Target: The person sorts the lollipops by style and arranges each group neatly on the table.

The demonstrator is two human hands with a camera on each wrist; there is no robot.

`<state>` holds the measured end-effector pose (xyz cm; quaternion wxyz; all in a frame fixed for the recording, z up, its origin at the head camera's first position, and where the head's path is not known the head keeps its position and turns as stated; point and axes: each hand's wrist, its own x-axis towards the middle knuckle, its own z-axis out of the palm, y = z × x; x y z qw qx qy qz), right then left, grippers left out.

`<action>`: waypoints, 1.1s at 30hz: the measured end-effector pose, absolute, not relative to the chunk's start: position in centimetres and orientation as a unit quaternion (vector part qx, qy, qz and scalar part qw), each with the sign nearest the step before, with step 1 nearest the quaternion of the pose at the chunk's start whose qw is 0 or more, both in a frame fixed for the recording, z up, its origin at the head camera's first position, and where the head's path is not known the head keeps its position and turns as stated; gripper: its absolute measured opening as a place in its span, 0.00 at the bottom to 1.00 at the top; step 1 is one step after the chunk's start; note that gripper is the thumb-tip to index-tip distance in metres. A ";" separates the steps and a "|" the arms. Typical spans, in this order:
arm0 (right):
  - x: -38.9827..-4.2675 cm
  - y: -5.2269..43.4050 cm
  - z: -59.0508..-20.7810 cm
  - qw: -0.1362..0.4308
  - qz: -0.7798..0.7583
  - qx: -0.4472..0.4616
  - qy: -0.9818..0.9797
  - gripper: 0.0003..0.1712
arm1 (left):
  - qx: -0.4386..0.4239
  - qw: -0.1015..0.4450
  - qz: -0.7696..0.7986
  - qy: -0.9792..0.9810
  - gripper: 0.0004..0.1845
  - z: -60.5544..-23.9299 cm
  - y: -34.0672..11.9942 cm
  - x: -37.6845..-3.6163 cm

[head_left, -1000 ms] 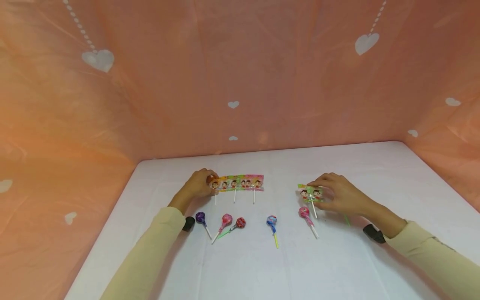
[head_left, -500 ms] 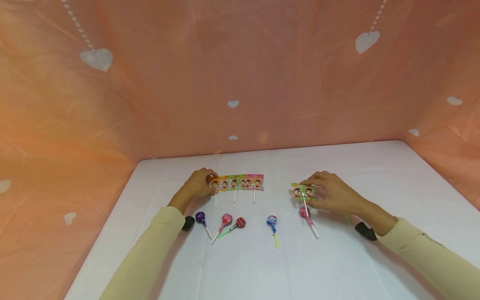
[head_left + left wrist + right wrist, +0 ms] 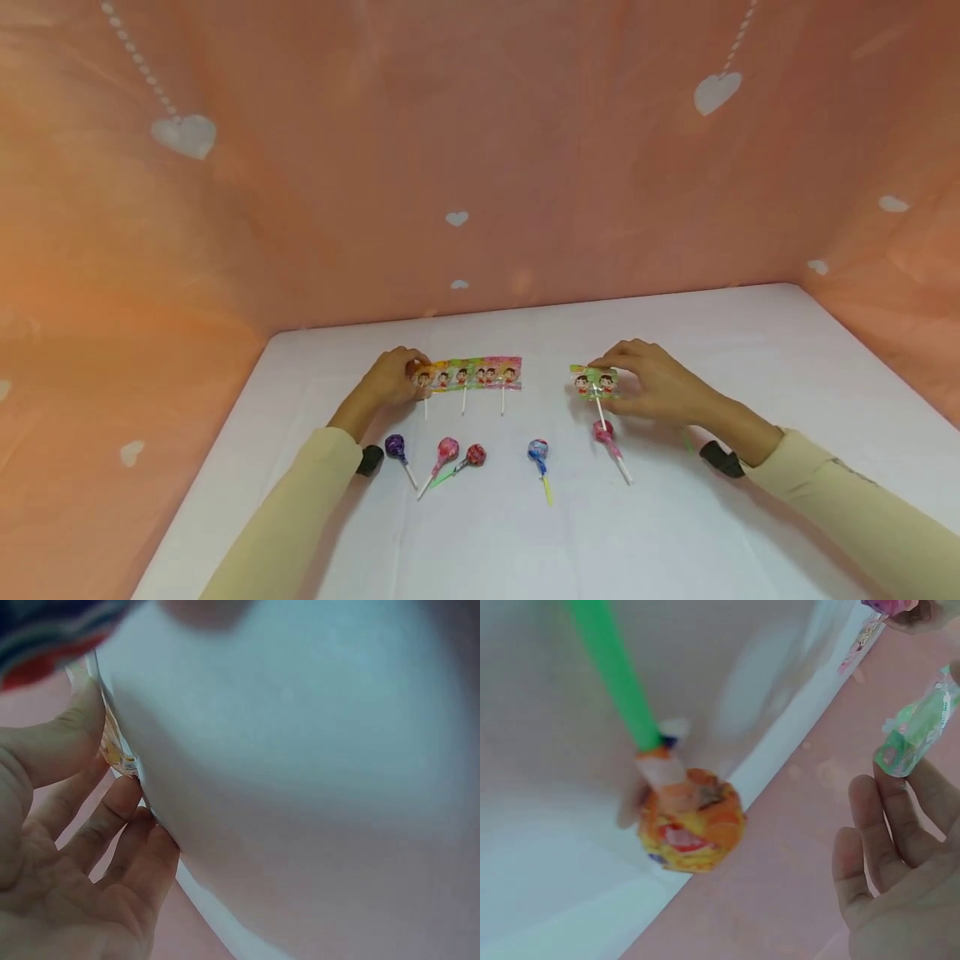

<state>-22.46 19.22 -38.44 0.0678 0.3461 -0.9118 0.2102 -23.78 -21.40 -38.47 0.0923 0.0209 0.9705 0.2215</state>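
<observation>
On the white table point(image 3: 675, 533) my left hand point(image 3: 390, 385) pinches the left end of a strip of three flat wrapped lollipops point(image 3: 471, 374) lying flat; the left wrist view shows that end point(image 3: 116, 754) between thumb and fingers. My right hand point(image 3: 651, 382) holds a single flat green-wrapped lollipop point(image 3: 592, 382) just above the table, its white stick pointing down. The right wrist view shows its green wrapper point(image 3: 915, 731) at my fingertips.
Several round lollipops lie in a row nearer me: purple point(image 3: 395, 447), pink point(image 3: 447, 451), red point(image 3: 476, 455), blue point(image 3: 537, 451) and pink point(image 3: 603, 432). An orange one on a green stick point(image 3: 690, 821) lies under my right wrist. Pink heart-print cloth point(image 3: 465, 150) walls the table.
My right hand has carried the green-wrapped lollipop to the left, closer to the strip. My left hand has stayed on the strip's end.
</observation>
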 end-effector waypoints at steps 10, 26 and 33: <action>-22.9 17.4 -37.4 0.049 0.219 0.354 -0.908 0.26 | 0.030 0.082 0.216 0.973 0.26 -38.4 -21.4 -23.8; -24.2 15.0 -37.3 0.033 0.213 0.356 -0.909 0.27 | 0.031 0.084 0.218 0.972 0.24 -38.6 -21.6 -23.6; -24.9 14.5 -38.5 0.060 0.157 0.371 -0.913 0.28 | 0.035 0.089 0.218 0.971 0.25 -38.4 -21.5 -23.5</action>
